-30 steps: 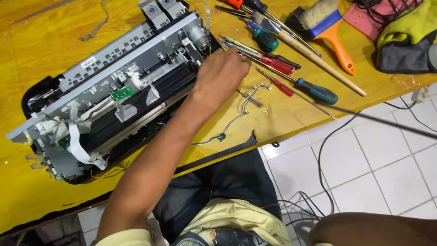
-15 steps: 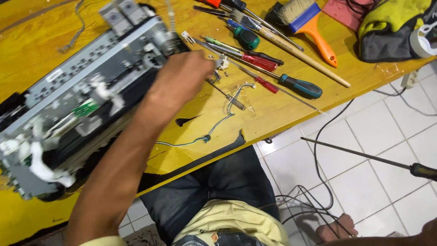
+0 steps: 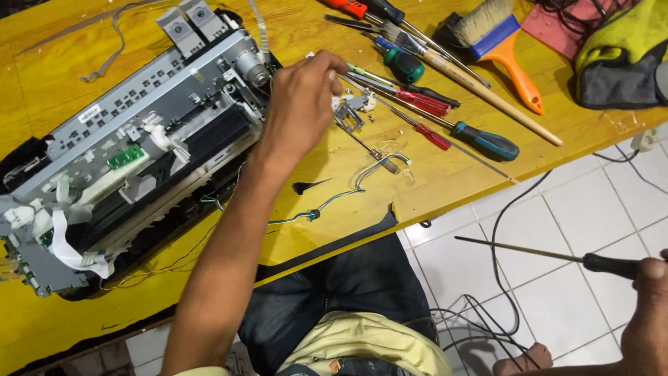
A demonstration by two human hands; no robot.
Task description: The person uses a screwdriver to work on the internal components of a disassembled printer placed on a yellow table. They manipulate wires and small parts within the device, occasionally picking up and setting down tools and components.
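Observation:
A stripped-down printer (image 3: pixel 139 160) with a grey metal frame and white plastic parts lies on the yellow table (image 3: pixel 445 181). My left hand (image 3: pixel 303 104) hovers at the printer's right end, beside a small round motor (image 3: pixel 249 67). Its fingertips are pinched together, and I cannot make out anything between them. My right hand (image 3: pixel 647 306) is low at the right edge of the view, off the table and above the tiled floor. It grips the black handle of a long thin screwdriver (image 3: pixel 557 255) whose shaft points left.
Several screwdrivers (image 3: pixel 480 139) and a brush with an orange handle (image 3: pixel 504 52) lie at the table's far right. A small metal bracket (image 3: pixel 350 111) and loose wires (image 3: pixel 362 181) lie near my left hand. A yellow-grey cloth (image 3: pixel 619 56) sits in the corner. Black cables (image 3: pixel 487 306) trail on the floor.
My left hand has lifted off the printer's end and pinched its fingers. My right hand carried the long screwdriver off the table, down to the lower right.

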